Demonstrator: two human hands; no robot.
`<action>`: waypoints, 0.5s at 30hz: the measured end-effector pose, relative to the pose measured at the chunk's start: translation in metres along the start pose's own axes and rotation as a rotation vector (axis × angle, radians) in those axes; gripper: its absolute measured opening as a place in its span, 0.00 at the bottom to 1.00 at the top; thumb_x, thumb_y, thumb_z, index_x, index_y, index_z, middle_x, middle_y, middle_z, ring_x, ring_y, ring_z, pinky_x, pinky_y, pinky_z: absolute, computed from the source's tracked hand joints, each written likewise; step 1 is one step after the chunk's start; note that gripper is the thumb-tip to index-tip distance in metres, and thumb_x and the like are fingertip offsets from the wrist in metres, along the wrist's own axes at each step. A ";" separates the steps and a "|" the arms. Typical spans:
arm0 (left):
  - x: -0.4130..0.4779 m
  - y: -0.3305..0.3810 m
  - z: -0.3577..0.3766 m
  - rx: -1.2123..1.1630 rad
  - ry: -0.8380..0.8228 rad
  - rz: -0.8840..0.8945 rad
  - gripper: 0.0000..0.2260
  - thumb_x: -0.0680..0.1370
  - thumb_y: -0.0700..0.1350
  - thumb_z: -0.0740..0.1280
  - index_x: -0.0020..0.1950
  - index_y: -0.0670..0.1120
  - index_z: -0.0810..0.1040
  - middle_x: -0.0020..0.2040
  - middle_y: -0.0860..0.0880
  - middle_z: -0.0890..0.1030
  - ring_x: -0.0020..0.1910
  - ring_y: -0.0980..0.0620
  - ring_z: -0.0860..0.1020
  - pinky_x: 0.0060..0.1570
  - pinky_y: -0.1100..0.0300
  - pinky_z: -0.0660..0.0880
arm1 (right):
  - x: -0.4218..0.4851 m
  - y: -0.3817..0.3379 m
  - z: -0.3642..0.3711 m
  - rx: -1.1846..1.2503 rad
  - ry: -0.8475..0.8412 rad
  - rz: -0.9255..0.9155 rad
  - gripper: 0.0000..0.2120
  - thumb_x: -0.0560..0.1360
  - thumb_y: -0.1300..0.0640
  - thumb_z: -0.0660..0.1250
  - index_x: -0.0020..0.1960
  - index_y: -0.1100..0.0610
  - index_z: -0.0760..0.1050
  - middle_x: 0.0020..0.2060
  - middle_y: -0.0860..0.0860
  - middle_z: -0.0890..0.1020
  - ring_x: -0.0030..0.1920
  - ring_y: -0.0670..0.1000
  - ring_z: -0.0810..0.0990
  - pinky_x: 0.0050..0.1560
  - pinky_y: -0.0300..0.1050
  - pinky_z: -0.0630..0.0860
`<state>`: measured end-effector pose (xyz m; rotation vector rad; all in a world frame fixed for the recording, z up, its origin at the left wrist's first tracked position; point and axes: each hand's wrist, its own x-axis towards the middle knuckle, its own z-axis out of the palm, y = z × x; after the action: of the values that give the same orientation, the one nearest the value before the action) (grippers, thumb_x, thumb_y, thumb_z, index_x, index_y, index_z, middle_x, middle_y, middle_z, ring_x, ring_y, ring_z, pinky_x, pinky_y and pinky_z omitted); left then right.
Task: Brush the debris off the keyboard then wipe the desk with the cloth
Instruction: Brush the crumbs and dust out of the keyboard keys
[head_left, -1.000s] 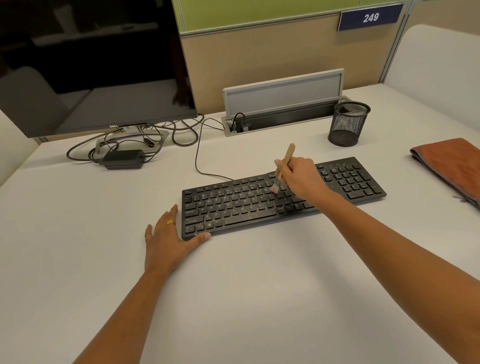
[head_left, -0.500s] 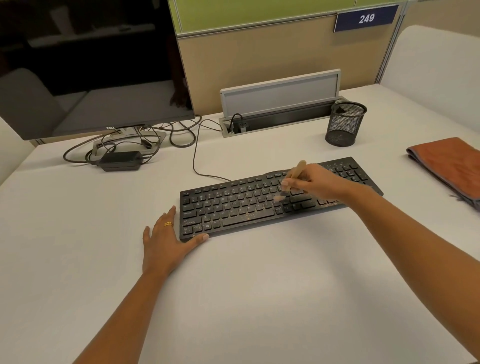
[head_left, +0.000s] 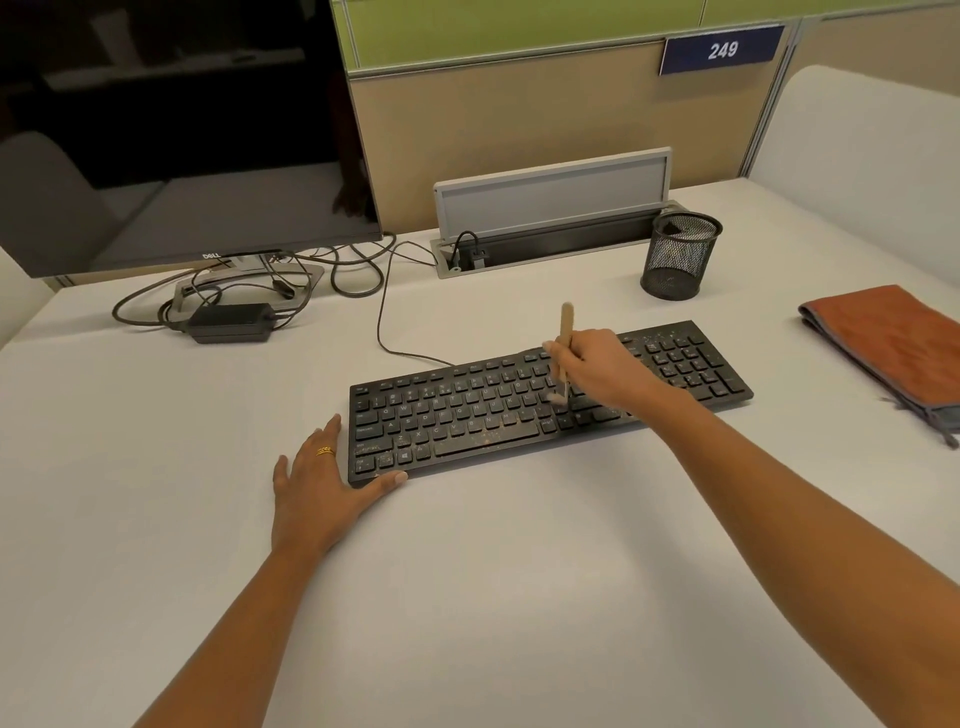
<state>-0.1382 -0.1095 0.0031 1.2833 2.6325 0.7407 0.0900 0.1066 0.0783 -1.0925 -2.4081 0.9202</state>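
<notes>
A black keyboard (head_left: 467, 415) speckled with fine debris lies across the middle of the white desk (head_left: 467, 597). My right hand (head_left: 608, 369) grips a small wooden-handled brush (head_left: 565, 332), held nearly upright with its bristles on the keys right of the keyboard's centre. My left hand (head_left: 322, 488) rests flat on the desk at the keyboard's near left corner, thumb touching the front edge. A folded orange cloth (head_left: 893, 348) lies at the desk's right edge.
A dark monitor (head_left: 171, 130) stands at the back left, with cables and a power adapter (head_left: 231, 322) beneath it. A cable box with a raised lid (head_left: 550, 197) sits at the back centre, a black mesh pen cup (head_left: 678, 257) beside it.
My right hand swept the brush down across the keys, then swung its handle back upright. My left hand stayed in place.
</notes>
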 end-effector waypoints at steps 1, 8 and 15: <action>0.000 0.000 0.000 -0.002 -0.001 0.002 0.51 0.61 0.72 0.64 0.77 0.47 0.56 0.75 0.49 0.63 0.75 0.51 0.58 0.75 0.48 0.45 | 0.001 -0.001 -0.001 0.001 0.009 0.006 0.20 0.81 0.52 0.54 0.43 0.64 0.77 0.32 0.50 0.77 0.29 0.45 0.71 0.30 0.34 0.66; 0.000 -0.001 0.001 -0.009 -0.001 0.006 0.52 0.59 0.73 0.62 0.77 0.47 0.56 0.75 0.49 0.64 0.75 0.52 0.58 0.75 0.47 0.45 | -0.003 0.006 -0.001 0.066 0.131 0.006 0.19 0.81 0.50 0.56 0.43 0.61 0.79 0.31 0.52 0.78 0.33 0.51 0.76 0.36 0.41 0.72; 0.001 -0.002 0.001 -0.004 -0.002 0.005 0.53 0.60 0.73 0.62 0.78 0.47 0.56 0.75 0.48 0.63 0.75 0.51 0.58 0.75 0.47 0.45 | -0.001 0.010 -0.008 0.058 0.057 -0.013 0.19 0.80 0.49 0.57 0.43 0.60 0.80 0.32 0.54 0.79 0.31 0.49 0.74 0.35 0.43 0.71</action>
<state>-0.1395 -0.1095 0.0015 1.2889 2.6267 0.7445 0.1007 0.1141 0.0777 -1.0669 -2.3248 0.9366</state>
